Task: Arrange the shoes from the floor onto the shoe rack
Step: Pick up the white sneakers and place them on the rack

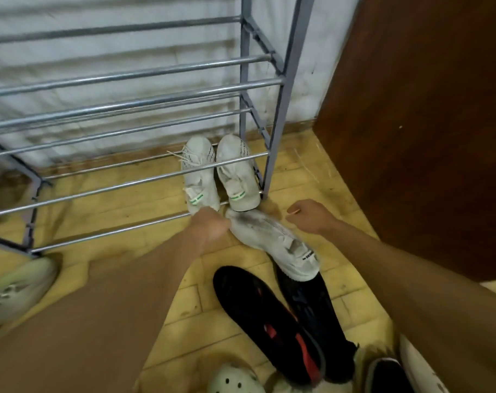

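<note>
Head view: left hand (210, 226) fingers clamp the toe of a white sneaker (275, 242) on the floor (297, 165), probably to lift it onto the rack (283, 109) beside the pair (201, 177). Right hand (307, 217) fingers are curled, seemingly empty.

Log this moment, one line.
left grip: grips floor sneaker toe | right grip: curled, contents unclear | rack: white pair on bottom rails
</note>
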### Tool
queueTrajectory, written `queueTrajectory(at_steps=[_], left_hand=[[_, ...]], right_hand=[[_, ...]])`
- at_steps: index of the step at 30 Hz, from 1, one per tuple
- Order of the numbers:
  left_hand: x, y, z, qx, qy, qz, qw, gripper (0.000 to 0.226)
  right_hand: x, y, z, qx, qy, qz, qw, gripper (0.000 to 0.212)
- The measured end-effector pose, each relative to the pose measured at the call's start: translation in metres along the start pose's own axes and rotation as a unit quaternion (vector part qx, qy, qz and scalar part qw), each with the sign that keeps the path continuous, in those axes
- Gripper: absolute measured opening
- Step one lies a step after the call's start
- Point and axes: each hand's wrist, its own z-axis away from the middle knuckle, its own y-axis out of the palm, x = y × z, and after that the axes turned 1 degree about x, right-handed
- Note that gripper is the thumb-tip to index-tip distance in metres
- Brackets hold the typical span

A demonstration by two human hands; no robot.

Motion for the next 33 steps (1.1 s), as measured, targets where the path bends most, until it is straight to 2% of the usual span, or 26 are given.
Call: queueTrajectory(at_steps=[3, 5, 8, 12, 16, 17, 19, 21, 22, 25, 26, 29, 33], left_hand=[[-0.007, 0.012, 0.034, 0.054, 0.038, -0.036, 0.997, 0.007], [-0.008, 0.018, 0.056, 0.102, 0.071, -0.099, 0.987, 0.003], [-0.008, 0.02, 0.073, 0.135, 0.11, -0.164, 0.971, 0.017], [0.002, 0.021, 0.078, 0.138, 0.108, -0.194, 0.965, 0.022], [0.01, 0.022, 0.077, 0.166, 0.11, -0.22, 0.955, 0.023], [0.011, 0.021, 0.075, 0.172, 0.108, -0.224, 0.953, 0.021], [0.012, 0.02, 0.071, 0.18, 0.109, -0.225, 0.951, 0.011], [0.014, 0.02, 0.068, 0.188, 0.111, -0.221, 0.951, 0.002], [0.015, 0.02, 0.067, 0.192, 0.111, -0.217, 0.951, 0.002], [0.018, 0.016, 0.068, 0.19, 0.097, -0.216, 0.953, 0.016], [0.018, 0.014, 0.069, 0.192, 0.092, -0.216, 0.953, 0.015], [0.017, 0.009, 0.083, 0.212, 0.077, -0.228, 0.947, 0.008], [0.01, 0.002, 0.114, 0.21, 0.064, -0.246, 0.944, 0.03]], right_hand=[[-0.029, -0.006, 0.032, 0.039, 0.008, 0.063, 0.997, 0.048], [-0.043, -0.006, 0.052, 0.064, 0.019, 0.099, 0.993, 0.05], [-0.06, -0.002, 0.069, 0.075, 0.034, 0.118, 0.99, 0.052], [-0.067, 0.015, 0.069, 0.068, 0.036, 0.102, 0.992, 0.054], [-0.061, 0.037, 0.047, 0.023, 0.074, -0.027, 0.997, 0.05], [-0.06, 0.042, 0.041, 0.011, 0.093, -0.068, 0.993, 0.056], [-0.057, 0.051, 0.031, -0.002, 0.12, -0.112, 0.986, 0.083], [-0.057, 0.056, 0.023, -0.001, 0.133, -0.077, 0.988, 0.094], [-0.057, 0.057, 0.021, 0.018, 0.14, -0.071, 0.987, 0.089], [-0.057, 0.049, 0.023, 0.14, 0.166, -0.116, 0.969, 0.056], [-0.057, 0.044, 0.026, 0.165, 0.177, -0.123, 0.963, 0.049], [-0.059, 0.027, 0.04, 0.208, 0.186, -0.106, 0.954, 0.042], [-0.061, -0.002, 0.072, 0.208, 0.148, -0.068, 0.964, 0.037]])
